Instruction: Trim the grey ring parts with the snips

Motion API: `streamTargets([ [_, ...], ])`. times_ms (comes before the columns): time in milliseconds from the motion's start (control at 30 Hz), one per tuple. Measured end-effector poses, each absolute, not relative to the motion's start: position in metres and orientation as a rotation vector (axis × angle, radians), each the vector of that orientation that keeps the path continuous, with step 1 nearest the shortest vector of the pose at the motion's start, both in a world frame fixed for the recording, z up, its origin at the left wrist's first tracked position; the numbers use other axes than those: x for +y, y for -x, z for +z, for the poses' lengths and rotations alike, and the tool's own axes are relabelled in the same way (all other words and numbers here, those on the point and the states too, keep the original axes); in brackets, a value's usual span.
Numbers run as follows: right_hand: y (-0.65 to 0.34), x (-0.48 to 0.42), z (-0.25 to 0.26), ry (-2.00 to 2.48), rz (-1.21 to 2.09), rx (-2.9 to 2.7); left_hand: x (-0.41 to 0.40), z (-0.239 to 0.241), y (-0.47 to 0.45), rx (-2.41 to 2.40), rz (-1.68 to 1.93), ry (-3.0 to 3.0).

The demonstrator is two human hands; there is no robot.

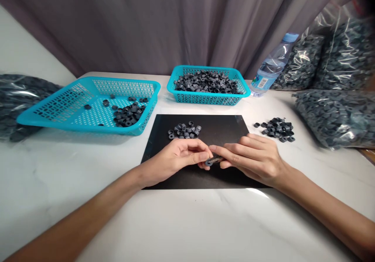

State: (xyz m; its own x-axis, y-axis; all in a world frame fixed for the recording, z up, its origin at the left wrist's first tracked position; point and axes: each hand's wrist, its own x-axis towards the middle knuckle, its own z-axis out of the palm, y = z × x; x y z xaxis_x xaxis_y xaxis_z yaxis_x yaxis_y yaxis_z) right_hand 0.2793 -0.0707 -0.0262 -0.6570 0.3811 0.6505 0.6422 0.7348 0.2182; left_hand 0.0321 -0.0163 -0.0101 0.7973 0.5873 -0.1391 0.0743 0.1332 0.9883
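Observation:
Both hands meet over a black mat [225,131] on the white table. My left hand [178,158] is closed in a pinch on a small dark grey ring [209,162] at its fingertips. My right hand [252,156] is closed round a thin dark tool [216,159] whose tip touches that ring. A small heap of the same grey rings [184,131] lies on the mat just beyond the left hand. Another heap of rings [277,128] sits on the table to the right of the mat.
A teal basket [73,109] with some rings stands at the left. A second teal basket [211,96] full of rings stands at the back. A water bottle [271,68] and clear bags of rings [336,113] lie at the right; another bag [17,97] at far left.

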Motion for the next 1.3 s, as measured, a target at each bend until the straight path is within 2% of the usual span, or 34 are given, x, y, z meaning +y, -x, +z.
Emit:
streamTargets([
  [1300,-0.2781,-0.0724,-0.0287,0.792,-0.449,-2.283,-0.0166,-0.0117,-0.0327,0.566,0.460,-1.380],
])
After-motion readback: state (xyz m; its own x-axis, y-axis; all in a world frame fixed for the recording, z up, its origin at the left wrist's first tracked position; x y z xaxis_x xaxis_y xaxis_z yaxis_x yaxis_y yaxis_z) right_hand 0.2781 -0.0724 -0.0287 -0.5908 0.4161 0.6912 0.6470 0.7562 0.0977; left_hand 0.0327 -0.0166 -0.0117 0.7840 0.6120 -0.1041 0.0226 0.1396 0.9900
